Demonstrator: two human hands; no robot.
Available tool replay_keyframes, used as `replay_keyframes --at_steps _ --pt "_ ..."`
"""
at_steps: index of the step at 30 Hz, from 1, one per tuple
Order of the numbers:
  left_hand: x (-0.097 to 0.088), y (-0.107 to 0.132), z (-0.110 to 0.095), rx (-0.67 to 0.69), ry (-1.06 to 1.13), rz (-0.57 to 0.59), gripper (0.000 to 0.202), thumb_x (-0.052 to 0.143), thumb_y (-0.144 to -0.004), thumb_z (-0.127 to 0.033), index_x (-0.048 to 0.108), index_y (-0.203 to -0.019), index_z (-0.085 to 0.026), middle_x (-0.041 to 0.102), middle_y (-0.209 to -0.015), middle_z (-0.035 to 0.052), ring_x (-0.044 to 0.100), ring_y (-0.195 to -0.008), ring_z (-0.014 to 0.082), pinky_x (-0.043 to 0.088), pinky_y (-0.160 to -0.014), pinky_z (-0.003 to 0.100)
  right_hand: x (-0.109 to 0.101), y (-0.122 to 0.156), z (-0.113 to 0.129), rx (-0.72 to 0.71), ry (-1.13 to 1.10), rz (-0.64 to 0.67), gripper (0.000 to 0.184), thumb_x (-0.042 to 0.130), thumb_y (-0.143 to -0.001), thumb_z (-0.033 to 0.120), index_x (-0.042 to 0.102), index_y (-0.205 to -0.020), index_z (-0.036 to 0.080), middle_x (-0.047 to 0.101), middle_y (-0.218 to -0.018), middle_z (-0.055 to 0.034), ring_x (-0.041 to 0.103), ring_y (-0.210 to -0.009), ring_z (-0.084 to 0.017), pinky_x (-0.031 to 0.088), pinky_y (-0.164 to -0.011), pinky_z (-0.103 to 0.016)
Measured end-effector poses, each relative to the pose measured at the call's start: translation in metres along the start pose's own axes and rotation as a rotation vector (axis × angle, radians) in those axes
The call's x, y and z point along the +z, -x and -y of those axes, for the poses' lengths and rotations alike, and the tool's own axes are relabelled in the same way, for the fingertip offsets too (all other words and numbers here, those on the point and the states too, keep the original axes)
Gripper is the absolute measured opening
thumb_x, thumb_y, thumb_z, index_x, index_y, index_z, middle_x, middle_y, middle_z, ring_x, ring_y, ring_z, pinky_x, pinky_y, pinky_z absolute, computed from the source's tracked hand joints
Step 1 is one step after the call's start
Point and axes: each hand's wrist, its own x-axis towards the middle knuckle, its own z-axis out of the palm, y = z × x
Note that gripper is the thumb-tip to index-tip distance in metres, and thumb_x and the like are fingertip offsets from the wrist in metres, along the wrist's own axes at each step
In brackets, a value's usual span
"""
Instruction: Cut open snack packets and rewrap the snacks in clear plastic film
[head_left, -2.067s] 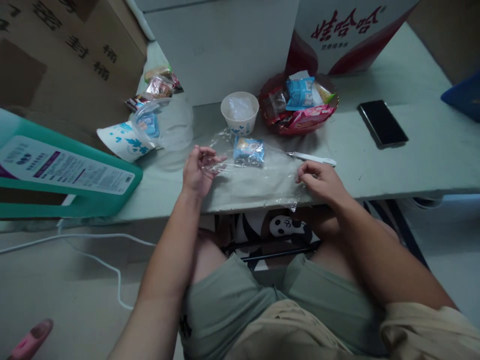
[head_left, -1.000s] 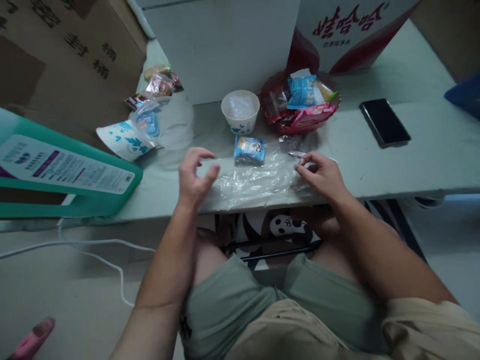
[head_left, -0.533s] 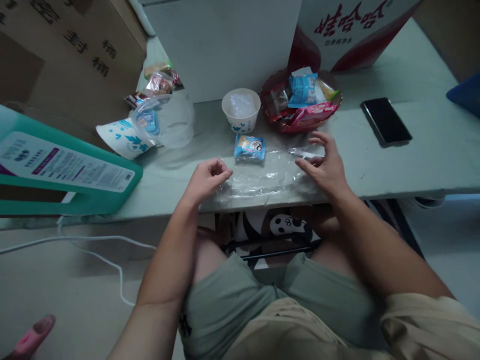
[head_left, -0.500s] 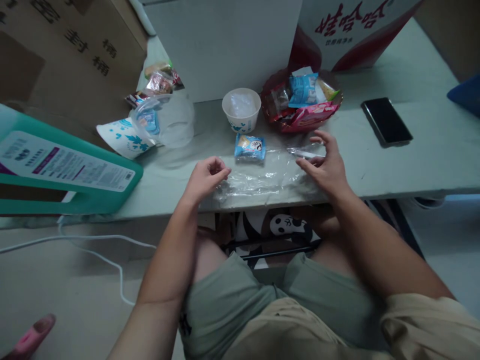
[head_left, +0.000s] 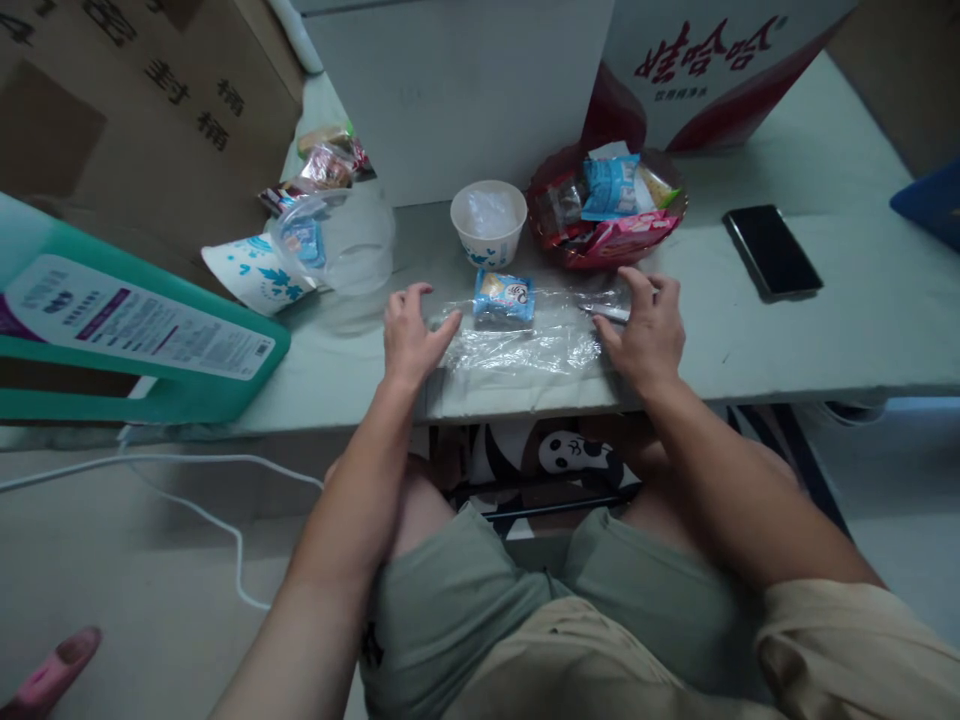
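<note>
A clear plastic bag (head_left: 517, 350) lies flat and crinkled near the table's front edge. On its back part sits a small blue snack packet (head_left: 504, 299). My left hand (head_left: 414, 335) is at the bag's left end, thumb and fingers spread. At the right end, my right hand (head_left: 646, 330) has its thumb and forefinger apart over the bag. Between them shows a narrow whitish strip (head_left: 606, 309) whose kind I cannot make out. Whether either hand touches the plastic is hard to see.
Behind the packet stand a paper cup (head_left: 489, 240) and a red dish of snacks (head_left: 559, 245). A phone (head_left: 774, 250) lies right. Left are a tipped paper cup (head_left: 251, 272), a clear plastic cup (head_left: 360, 245) and a large green jug (head_left: 247, 395). Boxes (head_left: 457, 100) stand behind.
My left hand has opened from a loose curl and moved slightly forward. The plastic looks flatter at the left. My right hand's fingers have shifted only a little.
</note>
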Motion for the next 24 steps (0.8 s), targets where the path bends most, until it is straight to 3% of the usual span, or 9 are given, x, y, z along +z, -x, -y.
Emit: replay_keyframes --at_steps 2,4,7,10,17,19,21,23,24 --pt "0.002 0.0 -0.002 0.005 0.072 0.091 0.055 0.084 -0.067 -0.032 0.059 -0.116 -0.025 0.068 -0.11 0.0085 0.062 -0.105 0.0273 0.047 -0.096 0.043 0.001 0.0 0.002 -0.023 0.07 0.014 0.064 0.067 -0.082 0.027 0.053 -0.145 0.026 0.051 -0.138 -0.0171 0.055 -0.124 -0.038 0.047 -0.099 -0.055" --pt "0.001 0.001 -0.005 -0.033 0.151 0.222 0.053 0.079 -0.071 -0.026 0.055 -0.119 -0.025 0.069 -0.097 0.0048 0.064 -0.093 0.0226 0.049 -0.09 0.039 0.001 0.001 0.004 -0.035 0.126 0.032 0.066 0.067 -0.081 0.025 0.052 -0.146 0.028 0.05 -0.142 -0.0174 0.051 -0.129 -0.04 0.042 -0.104 -0.059" --pt "-0.003 0.004 -0.011 -0.068 0.364 0.371 0.043 0.069 -0.075 -0.023 0.053 -0.114 -0.024 0.064 -0.083 0.0003 0.064 -0.078 0.0165 0.05 -0.078 0.033 -0.003 0.006 0.005 -0.068 0.164 0.027 0.071 0.068 -0.081 0.027 0.048 -0.149 0.029 0.045 -0.149 -0.0185 0.045 -0.136 -0.044 0.035 -0.108 -0.065" --pt "-0.01 0.008 -0.019 -0.09 0.613 0.484 0.039 0.071 -0.074 -0.028 0.05 -0.107 -0.024 0.058 -0.085 -0.0005 0.069 -0.082 0.0171 0.051 -0.068 0.028 -0.011 0.011 0.006 -0.189 0.104 0.047 0.074 0.07 -0.079 0.036 0.046 -0.149 0.028 0.042 -0.154 -0.0185 0.037 -0.144 -0.046 0.031 -0.113 -0.067" --pt "-0.036 0.018 -0.035 -0.292 0.947 0.936 0.047 0.085 -0.063 -0.039 0.049 -0.091 -0.025 0.049 -0.074 -0.0034 0.075 -0.08 0.0251 0.058 -0.06 0.033 -0.019 0.003 0.032 -0.565 -0.281 0.459 0.089 0.074 -0.076 0.049 0.038 -0.154 0.027 0.046 -0.159 -0.0144 0.033 -0.153 -0.04 0.025 -0.123 -0.063" --pt "-0.04 0.02 -0.038 -0.325 0.992 1.055 0.05 0.088 -0.06 -0.042 0.05 -0.087 -0.025 0.049 -0.072 -0.0035 0.074 -0.073 0.0243 0.059 -0.059 0.035 -0.022 -0.001 0.044 -0.573 -0.377 0.615 0.088 0.077 -0.074 0.047 0.042 -0.152 0.027 0.06 -0.145 -0.0128 0.046 -0.145 -0.038 0.028 -0.122 -0.062" --pt "-0.042 0.02 -0.039 -0.332 1.0 1.126 0.051 0.09 -0.058 -0.046 0.052 -0.084 -0.025 0.051 -0.071 -0.0029 0.07 -0.065 0.0207 0.06 -0.058 0.036 -0.027 -0.002 0.053 -0.525 -0.454 0.802 0.072 0.077 -0.076 0.041 0.054 -0.142 0.026 0.074 -0.116 -0.0081 0.064 -0.12 -0.031 0.043 -0.111 -0.054" --pt "-0.041 0.019 -0.039 -0.323 0.97 1.116 0.053 0.091 -0.057 -0.047 0.054 -0.086 -0.024 0.054 -0.074 -0.002 0.067 -0.062 0.0183 0.061 -0.06 0.037 -0.031 -0.002 0.057 -0.447 -0.507 1.004 0.043 0.074 -0.079 0.038 0.066 -0.119 0.024 0.072 -0.084 -0.0009 0.067 -0.085 -0.022 0.052 -0.085 -0.038" --pt "-0.039 0.018 -0.038 -0.319 0.949 1.068 0.054 0.091 -0.057 -0.047 0.055 -0.091 -0.025 0.056 -0.077 -0.0012 0.068 -0.065 0.0188 0.061 -0.063 0.037 -0.031 -0.001 0.056 -0.405 -0.525 1.082 0.029 0.071 -0.08 0.038 0.069 -0.105 0.023 0.066 -0.073 0.0018 0.062 -0.072 -0.018 0.05 -0.073 -0.032"
